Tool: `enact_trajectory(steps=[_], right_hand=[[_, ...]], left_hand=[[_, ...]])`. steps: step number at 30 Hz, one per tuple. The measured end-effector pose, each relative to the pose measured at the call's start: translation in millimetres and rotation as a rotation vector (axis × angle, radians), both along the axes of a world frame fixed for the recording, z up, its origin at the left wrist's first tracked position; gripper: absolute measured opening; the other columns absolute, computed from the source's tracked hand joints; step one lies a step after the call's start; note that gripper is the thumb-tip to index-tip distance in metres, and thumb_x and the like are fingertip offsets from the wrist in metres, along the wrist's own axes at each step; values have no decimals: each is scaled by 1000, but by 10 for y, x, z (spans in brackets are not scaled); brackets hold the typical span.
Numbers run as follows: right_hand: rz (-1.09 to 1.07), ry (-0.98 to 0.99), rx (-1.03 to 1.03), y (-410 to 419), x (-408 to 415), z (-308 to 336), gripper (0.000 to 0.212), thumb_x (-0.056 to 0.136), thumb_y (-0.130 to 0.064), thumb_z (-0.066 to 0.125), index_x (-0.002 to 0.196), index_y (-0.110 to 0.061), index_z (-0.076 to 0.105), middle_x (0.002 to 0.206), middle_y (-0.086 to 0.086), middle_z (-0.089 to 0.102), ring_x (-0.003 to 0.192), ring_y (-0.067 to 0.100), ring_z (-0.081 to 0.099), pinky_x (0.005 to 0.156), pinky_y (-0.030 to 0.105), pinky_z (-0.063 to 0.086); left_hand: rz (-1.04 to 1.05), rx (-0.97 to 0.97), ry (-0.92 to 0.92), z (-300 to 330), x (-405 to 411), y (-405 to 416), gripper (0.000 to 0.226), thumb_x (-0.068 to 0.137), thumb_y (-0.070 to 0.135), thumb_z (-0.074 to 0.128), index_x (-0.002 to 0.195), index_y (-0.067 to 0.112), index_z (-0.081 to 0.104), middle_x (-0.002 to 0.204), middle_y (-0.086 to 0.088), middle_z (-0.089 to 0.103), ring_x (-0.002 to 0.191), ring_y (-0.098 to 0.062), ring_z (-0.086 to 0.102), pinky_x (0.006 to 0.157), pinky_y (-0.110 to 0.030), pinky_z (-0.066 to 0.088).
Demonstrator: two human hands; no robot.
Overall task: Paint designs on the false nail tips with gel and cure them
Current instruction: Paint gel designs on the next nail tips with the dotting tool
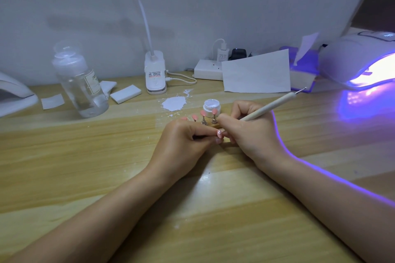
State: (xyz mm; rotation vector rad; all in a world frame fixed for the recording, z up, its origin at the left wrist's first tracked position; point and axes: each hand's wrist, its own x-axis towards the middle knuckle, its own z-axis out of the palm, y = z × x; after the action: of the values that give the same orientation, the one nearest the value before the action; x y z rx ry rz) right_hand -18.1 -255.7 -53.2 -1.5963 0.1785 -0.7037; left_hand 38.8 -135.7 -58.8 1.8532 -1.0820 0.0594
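At the table's middle, my left hand [188,141] pinches a small stand that carries a pink nail tip [219,133]. My right hand [245,128] grips a cream dotting pen [271,105], whose working end is at that tip while its metal point sticks up to the right. Just behind my fingers, several pink nail tips [203,113] stand on metal pegs in a wooden holder [215,125]. An open white gel pot [211,106] sits behind them. The UV lamp [359,60] at the far right glows violet.
A clear liquid bottle [80,83] stands at the left, with white pads [125,93] beside it. A desk-lamp base [155,72], power strip [208,69], paper sheet [256,72] and tissue box [303,70] line the back. A white paint smear [174,103] marks the table.
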Motion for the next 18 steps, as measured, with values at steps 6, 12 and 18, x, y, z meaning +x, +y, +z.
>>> enact_trajectory(steps=[6, 12, 18], right_hand=[[4, 4, -4, 1, 0, 3, 56, 81, 0, 64, 36, -21, 37, 30, -8, 42, 35, 9, 54, 42, 16, 44], [-63, 14, 8, -1, -4, 35, 50, 73, -3, 65, 38, -20, 35, 36, -4, 34, 48, 26, 49, 57, 51, 50], [-39, 13, -34, -4, 0, 11, 54, 77, 1, 62, 37, -20, 34, 32, -10, 36, 36, 13, 46, 49, 30, 40]], left_hand=[[5, 11, 21, -13, 12, -3, 19, 75, 1, 71, 87, 16, 73, 79, 34, 57, 59, 26, 45, 72, 7, 29], [6, -7, 25, -23, 15, -6, 16, 74, 1, 72, 85, 13, 75, 76, 7, 72, 57, 23, 47, 69, 4, 32], [6, -7, 29, -14, 10, -2, 17, 74, 1, 72, 86, 13, 74, 81, 17, 68, 58, 25, 46, 68, 4, 32]])
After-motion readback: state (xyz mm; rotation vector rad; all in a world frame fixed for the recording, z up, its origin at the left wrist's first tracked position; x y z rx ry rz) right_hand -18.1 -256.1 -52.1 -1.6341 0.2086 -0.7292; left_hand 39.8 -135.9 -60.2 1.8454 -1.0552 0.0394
